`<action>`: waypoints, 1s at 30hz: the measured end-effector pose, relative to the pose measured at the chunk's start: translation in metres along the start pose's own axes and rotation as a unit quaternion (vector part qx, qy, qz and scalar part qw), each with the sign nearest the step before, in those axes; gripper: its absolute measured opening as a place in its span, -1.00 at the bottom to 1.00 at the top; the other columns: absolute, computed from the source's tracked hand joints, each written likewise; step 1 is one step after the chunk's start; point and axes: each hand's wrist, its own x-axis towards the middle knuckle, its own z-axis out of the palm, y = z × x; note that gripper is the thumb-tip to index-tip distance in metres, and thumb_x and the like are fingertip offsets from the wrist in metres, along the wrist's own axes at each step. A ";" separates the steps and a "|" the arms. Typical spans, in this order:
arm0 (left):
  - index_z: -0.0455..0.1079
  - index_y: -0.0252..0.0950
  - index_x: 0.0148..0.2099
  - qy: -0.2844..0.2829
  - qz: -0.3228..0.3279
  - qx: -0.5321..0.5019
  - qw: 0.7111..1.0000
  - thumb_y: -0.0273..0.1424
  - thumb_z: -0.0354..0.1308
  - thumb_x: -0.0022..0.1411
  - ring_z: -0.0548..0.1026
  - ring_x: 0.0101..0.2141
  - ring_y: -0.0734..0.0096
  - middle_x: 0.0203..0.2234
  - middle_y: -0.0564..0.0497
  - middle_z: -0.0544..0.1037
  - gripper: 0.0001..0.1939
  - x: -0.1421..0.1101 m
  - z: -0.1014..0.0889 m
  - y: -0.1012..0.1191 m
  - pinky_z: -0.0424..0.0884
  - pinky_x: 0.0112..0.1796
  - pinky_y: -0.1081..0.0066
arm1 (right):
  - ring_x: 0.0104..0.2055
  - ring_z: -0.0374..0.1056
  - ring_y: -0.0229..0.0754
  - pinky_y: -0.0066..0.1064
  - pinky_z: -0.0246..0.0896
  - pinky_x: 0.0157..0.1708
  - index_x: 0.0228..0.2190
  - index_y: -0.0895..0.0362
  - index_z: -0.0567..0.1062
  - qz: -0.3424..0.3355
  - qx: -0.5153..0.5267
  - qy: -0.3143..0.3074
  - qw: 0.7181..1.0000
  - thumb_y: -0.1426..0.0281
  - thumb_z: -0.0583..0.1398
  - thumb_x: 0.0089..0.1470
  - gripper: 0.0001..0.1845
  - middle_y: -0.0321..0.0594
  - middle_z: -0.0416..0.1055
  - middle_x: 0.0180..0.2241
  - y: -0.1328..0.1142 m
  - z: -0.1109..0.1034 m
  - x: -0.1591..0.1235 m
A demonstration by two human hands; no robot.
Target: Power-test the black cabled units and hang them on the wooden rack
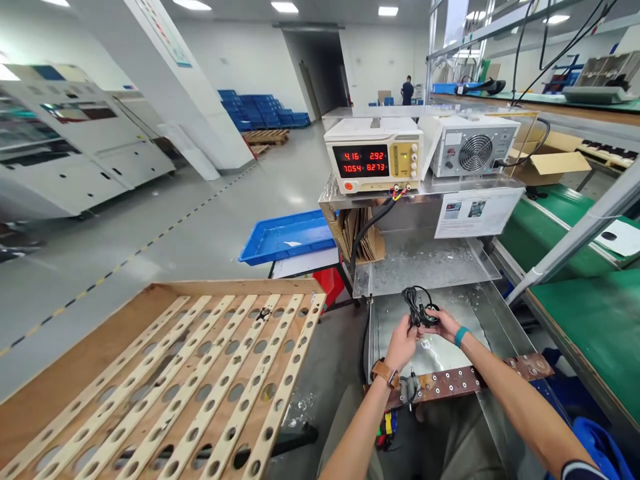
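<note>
Both my hands meet over a shiny metal trough (480, 313). My left hand (401, 341), with a brown watch strap on the wrist, pinches the coiled black cable (413, 301) of a small black round device (430, 315). My right hand (444, 325), wearing a teal wristband, closes on the device from the right. The cable loops up above my fingers. Below my wrists a brown metal bar (465, 380) with rows of holes crosses the trough.
A wooden rack (165, 373) of slats with round holes fills the lower left. Above the trough stand a power supply (374, 155) with red digits and a fan unit (470, 150). A blue tray (287, 237) sits left, green conveyor belts (575, 293) right. A person (407, 90) stands far off.
</note>
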 end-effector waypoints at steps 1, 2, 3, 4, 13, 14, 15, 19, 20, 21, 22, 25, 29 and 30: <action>0.23 -0.27 -0.17 0.000 0.020 0.050 0.999 -0.40 0.00 0.26 0.46 -0.31 0.41 -0.34 0.00 0.48 -0.90 0.000 -0.002 0.004 0.39 -0.20 0.37 | -0.37 0.48 -0.08 -0.22 0.51 -0.31 -0.20 0.15 0.35 0.003 0.000 -0.013 1.000 0.37 0.33 0.06 -0.68 -0.14 0.47 -0.34 -0.006 0.006 -0.008; 0.22 -0.27 -0.15 0.001 0.040 0.098 0.994 -0.46 0.01 0.23 0.45 -0.28 0.40 -0.31 -0.01 0.47 -0.88 0.000 -0.003 0.008 0.38 -0.18 0.36 | -0.36 0.48 -0.08 -0.21 0.50 -0.30 -0.20 0.16 0.35 0.004 -0.001 -0.025 1.000 0.35 0.33 0.07 -0.69 -0.13 0.47 -0.34 -0.011 0.012 -0.016; 0.22 -0.27 -0.13 0.003 0.061 0.141 0.988 -0.49 0.04 0.19 0.44 -0.25 0.38 -0.28 -0.02 0.45 -0.83 0.001 -0.004 0.013 0.38 -0.16 0.35 | -0.36 0.47 -0.08 -0.22 0.50 -0.31 -0.20 0.16 0.36 0.003 -0.004 -0.035 0.999 0.34 0.32 0.07 -0.69 -0.13 0.47 -0.34 -0.015 0.018 -0.024; 0.21 -0.27 -0.11 0.005 0.086 0.177 0.981 -0.50 0.09 0.15 0.43 -0.21 0.35 -0.24 -0.04 0.43 -0.77 0.001 -0.003 0.018 0.37 -0.13 0.33 | -0.37 0.46 -0.09 -0.25 0.50 -0.33 -0.21 0.15 0.37 -0.002 -0.008 -0.040 0.999 0.34 0.32 0.06 -0.70 -0.14 0.47 -0.34 -0.018 0.024 -0.032; 0.30 -0.22 -0.09 0.029 0.096 0.401 0.910 -0.28 0.33 -0.03 0.49 -0.17 0.19 -0.18 -0.04 0.46 -0.55 0.014 0.018 0.042 0.36 -0.21 0.35 | -0.45 0.35 -0.21 -0.36 0.42 -0.41 -0.23 0.13 0.40 0.014 0.020 -0.052 0.998 0.45 0.28 -0.03 -0.73 -0.29 0.41 -0.40 -0.019 0.045 -0.068; 0.31 -0.22 -0.12 0.031 0.095 0.407 0.908 -0.28 0.32 -0.02 0.50 -0.18 0.19 -0.22 -0.04 0.49 -0.59 0.015 0.019 0.041 0.35 -0.22 0.36 | -0.43 0.36 -0.19 -0.33 0.43 -0.37 -0.25 0.14 0.41 0.020 0.032 -0.050 0.998 0.39 0.27 0.03 -0.78 -0.27 0.41 -0.40 -0.018 0.044 -0.070; 0.32 -0.21 -0.15 0.031 0.095 0.409 0.907 -0.29 0.31 -0.01 0.51 -0.20 0.19 -0.25 -0.03 0.51 -0.63 0.016 0.019 0.040 0.34 -0.24 0.38 | -0.44 0.35 -0.19 -0.31 0.43 -0.36 -0.27 0.15 0.41 0.025 0.039 -0.042 0.998 0.32 0.26 0.09 -0.80 -0.25 0.41 -0.42 -0.017 0.042 -0.071; 0.33 -0.23 -0.21 0.046 0.082 0.380 0.920 -0.26 0.31 -0.02 0.52 -0.28 0.22 -0.32 -0.01 0.55 -0.66 0.018 0.021 0.038 0.31 -0.32 0.41 | -0.47 0.33 -0.18 -0.32 0.41 -0.39 -0.30 0.16 0.43 0.036 0.049 -0.013 0.998 -0.02 0.10 0.26 -0.53 -0.21 0.39 -0.45 -0.013 0.040 -0.071; 0.34 -0.23 -0.20 0.053 0.077 0.368 0.925 -0.25 0.31 -0.03 0.53 -0.28 0.21 -0.32 -0.01 0.56 -0.65 0.019 0.022 0.038 0.30 -0.32 0.42 | -0.48 0.32 -0.18 -0.34 0.39 -0.42 -0.30 0.15 0.44 0.036 0.049 -0.008 0.998 -0.10 0.06 0.26 -0.45 -0.20 0.39 -0.46 -0.013 0.040 -0.070; 0.34 -0.23 -0.20 0.059 0.073 0.358 0.929 -0.24 0.32 -0.03 0.53 -0.28 0.21 -0.32 -0.01 0.57 -0.64 0.019 0.024 0.039 0.30 -0.32 0.42 | -0.49 0.31 -0.18 -0.36 0.37 -0.46 -0.32 0.14 0.43 0.036 0.044 0.000 0.998 -0.17 0.01 0.24 -0.38 -0.20 0.38 -0.47 -0.013 0.040 -0.069; 0.35 -0.23 -0.20 0.065 0.069 0.351 0.932 -0.24 0.32 -0.04 0.54 -0.28 0.21 -0.32 -0.02 0.57 -0.64 0.020 0.026 0.040 0.29 -0.33 0.42 | -0.52 0.30 -0.19 -0.40 0.34 -0.51 -0.34 0.14 0.43 0.035 0.034 0.011 0.999 -0.22 -0.02 0.23 -0.33 -0.20 0.36 -0.51 -0.013 0.041 -0.068; 0.35 -0.24 -0.22 0.084 0.055 0.338 0.936 -0.25 0.32 -0.03 0.55 -0.29 0.20 -0.34 -0.03 0.58 -0.67 0.022 0.032 0.042 0.28 -0.34 0.42 | -0.61 0.22 -0.23 -0.50 0.19 -0.64 -0.43 0.14 0.40 0.029 -0.021 0.053 0.998 -0.28 -0.08 0.20 -0.25 -0.23 0.28 -0.61 -0.015 0.043 -0.064; 0.35 -0.25 -0.22 0.103 0.055 0.314 0.942 -0.24 0.31 -0.02 0.55 -0.30 0.23 -0.33 -0.03 0.59 -0.67 0.024 0.036 0.045 0.28 -0.35 0.43 | -0.65 0.18 -0.25 -0.52 0.11 -0.70 -0.44 0.15 0.41 0.024 -0.082 0.074 0.994 -0.29 -0.15 0.20 -0.20 -0.23 0.27 -0.63 -0.020 0.045 -0.060; 0.35 -0.25 -0.22 0.104 0.059 0.311 0.943 -0.24 0.31 -0.02 0.55 -0.30 0.23 -0.33 -0.03 0.59 -0.67 0.024 0.037 0.046 0.28 -0.35 0.44 | -0.65 0.18 -0.25 -0.52 0.10 -0.70 -0.43 0.15 0.42 0.026 -0.092 0.077 0.992 -0.28 -0.17 0.21 -0.20 -0.22 0.28 -0.63 -0.021 0.045 -0.059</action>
